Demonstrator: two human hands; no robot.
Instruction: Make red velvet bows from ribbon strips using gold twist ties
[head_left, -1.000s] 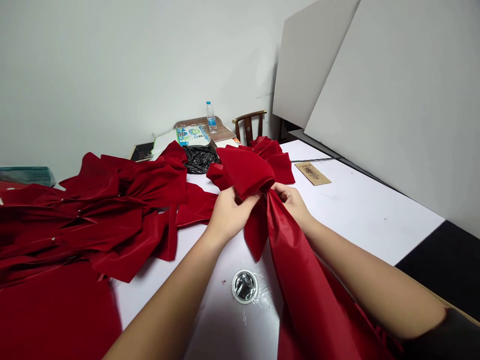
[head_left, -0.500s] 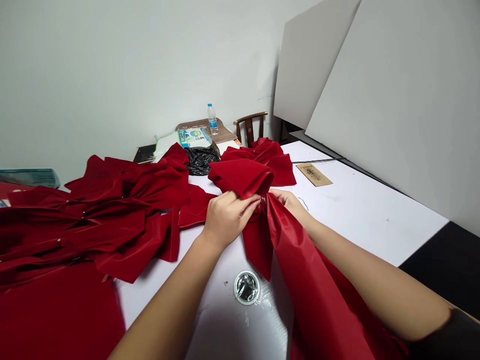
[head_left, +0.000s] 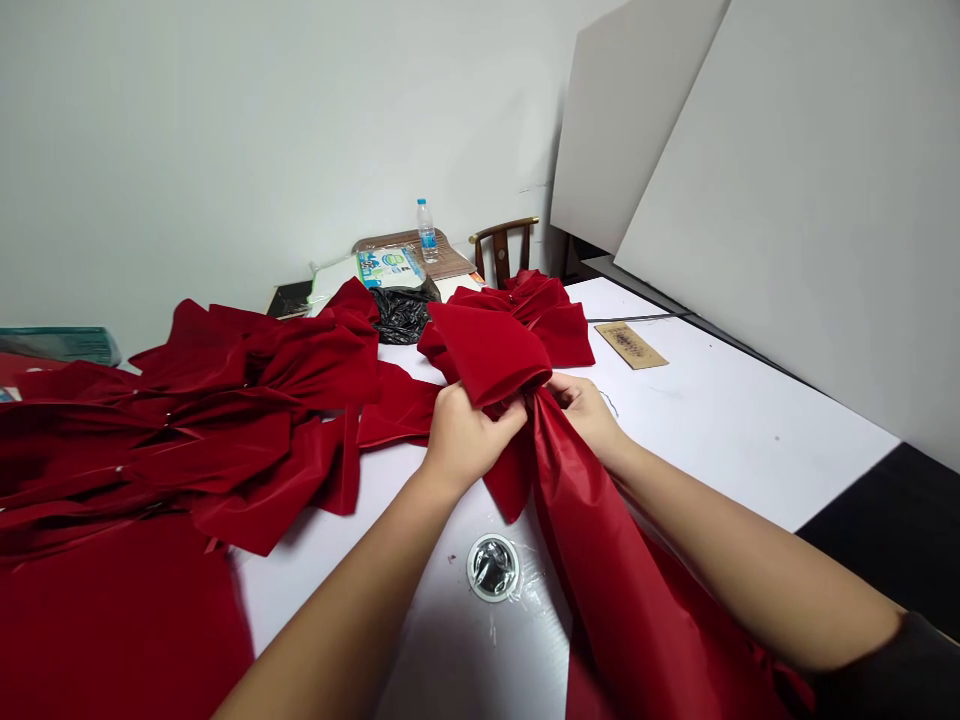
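Note:
A large red velvet bow (head_left: 491,350) is raised above the white table, pinched at its gathered middle. My left hand (head_left: 469,430) is closed on the gather from the left, its thumb pointing right and its other fingers partly under the loop. From the right, my right hand (head_left: 589,415) grips the same gather; its fingertips are partly hidden behind the fabric. A long red tail (head_left: 615,540) with a shinier underside hangs from the gather toward me, between my forearms. What ties the gather is too covered to make out.
Several gathered red bows (head_left: 225,400) lie piled at the left, and another red bow (head_left: 555,315) rests behind my hands. A black plastic bag (head_left: 405,315), water bottle (head_left: 427,232), cardboard piece (head_left: 631,345) and round table grommet (head_left: 493,568) are around. A wooden chair (head_left: 501,245) stands behind.
The upper loop has tipped up and over toward my left hand, covering more of its fingers. My left hand has shifted slightly right, and the short hanging tail sits higher.

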